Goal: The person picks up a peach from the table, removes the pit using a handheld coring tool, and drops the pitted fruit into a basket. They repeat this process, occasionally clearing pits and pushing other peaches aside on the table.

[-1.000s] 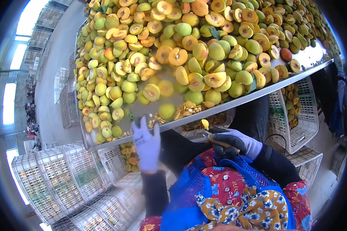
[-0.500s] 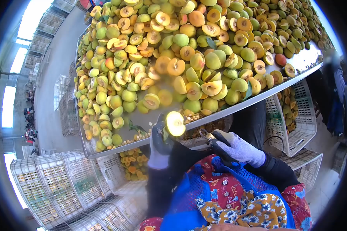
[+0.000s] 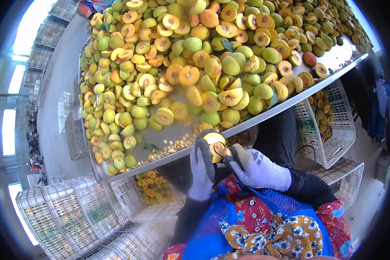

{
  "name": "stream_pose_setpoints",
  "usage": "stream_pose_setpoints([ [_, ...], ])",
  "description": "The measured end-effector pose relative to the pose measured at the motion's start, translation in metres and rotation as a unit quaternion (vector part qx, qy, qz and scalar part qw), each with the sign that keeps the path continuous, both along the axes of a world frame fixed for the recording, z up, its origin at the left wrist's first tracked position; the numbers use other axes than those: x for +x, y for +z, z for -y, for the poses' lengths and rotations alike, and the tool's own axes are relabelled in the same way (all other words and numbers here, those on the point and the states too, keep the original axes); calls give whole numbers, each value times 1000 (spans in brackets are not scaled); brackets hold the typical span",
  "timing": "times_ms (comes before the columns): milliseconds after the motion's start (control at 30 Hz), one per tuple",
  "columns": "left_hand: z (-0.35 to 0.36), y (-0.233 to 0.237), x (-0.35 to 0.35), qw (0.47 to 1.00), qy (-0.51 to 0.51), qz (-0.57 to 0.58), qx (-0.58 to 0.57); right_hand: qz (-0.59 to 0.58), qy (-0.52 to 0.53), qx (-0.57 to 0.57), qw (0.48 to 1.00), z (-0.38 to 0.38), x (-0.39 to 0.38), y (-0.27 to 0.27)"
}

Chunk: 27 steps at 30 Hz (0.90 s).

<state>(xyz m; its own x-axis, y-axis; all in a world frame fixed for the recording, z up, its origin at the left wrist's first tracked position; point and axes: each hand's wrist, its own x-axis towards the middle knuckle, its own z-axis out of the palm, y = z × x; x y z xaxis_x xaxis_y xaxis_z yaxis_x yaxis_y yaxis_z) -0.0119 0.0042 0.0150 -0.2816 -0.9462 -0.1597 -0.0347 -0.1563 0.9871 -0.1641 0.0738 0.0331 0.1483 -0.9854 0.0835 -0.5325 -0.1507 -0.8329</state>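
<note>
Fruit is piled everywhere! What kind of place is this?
Probably a fruit-processing shed: a metal table heaped with halved fruit, stacked white crates below, and the left hand gripping a single fruit while the right hand works a small tool on it.

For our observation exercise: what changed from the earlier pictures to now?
The left hand, open at the table edge earlier, took up a halved fruit and brought it toward the right hand, whose tool now touches it. The fruit pile and crates stayed put.
</note>
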Motion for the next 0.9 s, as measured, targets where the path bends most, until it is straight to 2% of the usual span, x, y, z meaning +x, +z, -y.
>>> stream_pose_setpoints([
  [67,-1,-3,-5,998,39,-45,23,-59,60,-30,996,-2,-6,-6],
  [133,-2,-2,-8,997,22,47,-51,-168,45,-83,981,-5,-3,-24],
  [167,-5,-2,-12,994,38,64,-81,-4,17,-5,1000,-1,-5,-12],
  [200,-7,-3,-17,989,55,79,-109,160,-7,70,985,4,-7,0],
  [233,-8,2,-20,985,51,97,-133,230,18,118,966,6,-10,4],
  [300,-11,10,-23,974,45,139,-176,406,47,213,887,5,-15,5],
  [333,-12,7,-24,966,43,161,-196,440,57,230,866,3,-17,-3],
  [400,-9,-3,-27,969,43,114,-214,493,77,247,831,-1,-22,-36],
  [433,-10,-25,-23,976,50,101,-186,527,74,265,804,-2,-24,-54],
  [500,-1,-68,-17,986,68,89,-121,651,45,316,688,-2,-19,-77],
  [533,-5,-69,-16,987,81,86,-106,705,27,337,624,-2,-17,-89],
  [567,-6,-60,-21,988,76,81,-107,702,20,341,624,-3,-17,-76],
  [667,-14,-40,-30,989,52,66,-119,637,-27,328,697,-15,-27,-8],
  [700,-17,-36,-30,990,43,61,-121,636,-1,308,708,-19,-30,-18],
  [800,-21,-31,-32,992,18,37,-121,666,3,338,665,-18,-31,-37],
  [833,-24,-30,-31,993,10,28,-118,696,-4,401,596,-18,-32,-40],
  [900,-28,-27,-29,994,-10,2,-112,704,-46,435,560,-25,-23,-26],
])
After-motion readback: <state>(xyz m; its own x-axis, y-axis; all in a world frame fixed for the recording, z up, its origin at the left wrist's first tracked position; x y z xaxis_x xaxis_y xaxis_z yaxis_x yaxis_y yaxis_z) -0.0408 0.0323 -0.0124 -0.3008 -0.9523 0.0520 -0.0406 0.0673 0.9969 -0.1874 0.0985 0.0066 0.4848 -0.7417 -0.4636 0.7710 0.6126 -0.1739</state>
